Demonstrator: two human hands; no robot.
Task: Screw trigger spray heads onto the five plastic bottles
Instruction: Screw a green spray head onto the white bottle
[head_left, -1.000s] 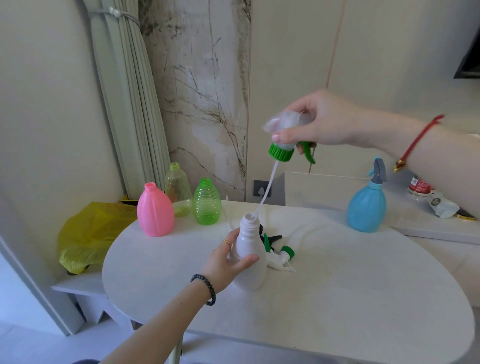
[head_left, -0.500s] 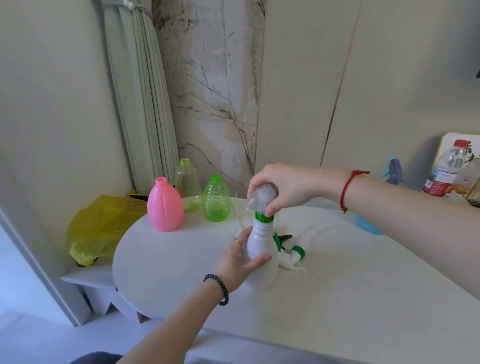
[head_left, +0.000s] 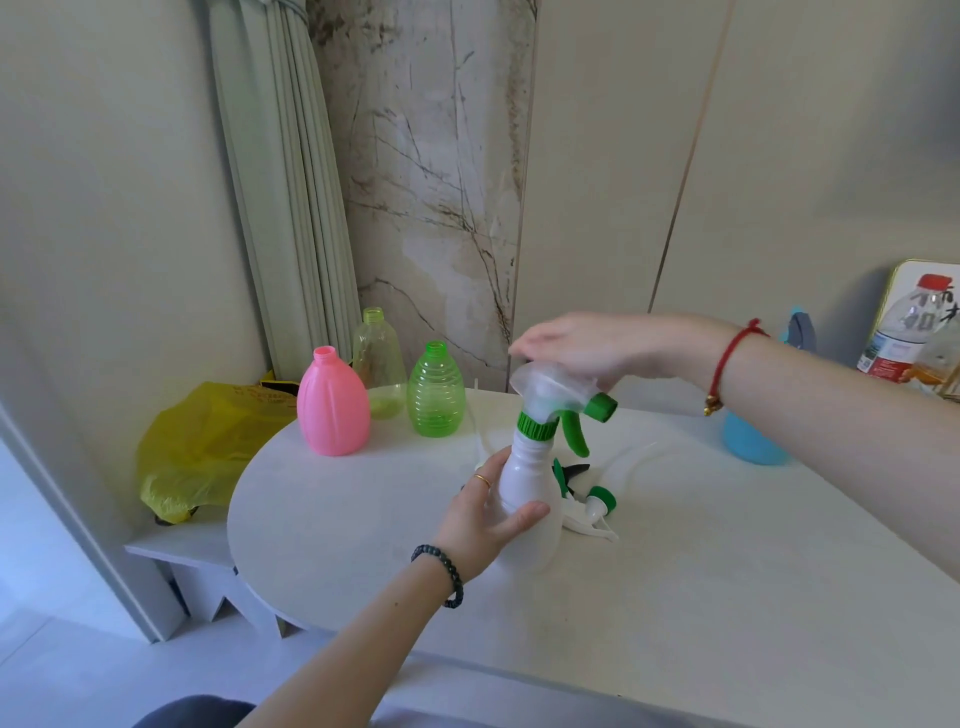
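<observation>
Left hand (head_left: 485, 519) reaches in from lower left, forearm angled up, dark bead bracelet at wrist, gold ring on one finger; fingers curled round the far side of the white bottle (head_left: 530, 499), thumb pressed across the near side. Right hand (head_left: 582, 348) enters from right, forearm level, red cord on wrist; palm down, fingers extended and loose, hovering just over the spray head (head_left: 556, 392), contact unclear

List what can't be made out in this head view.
- Blue bottle: mostly hidden behind the right forearm; only its base and blurred top show.
- Loose spray heads: partly hidden behind the white bottle, so no count.
- Right hand: motion-blurred over the spray head, so its grip is unclear.
- Collar: how tight can't be told.
</observation>
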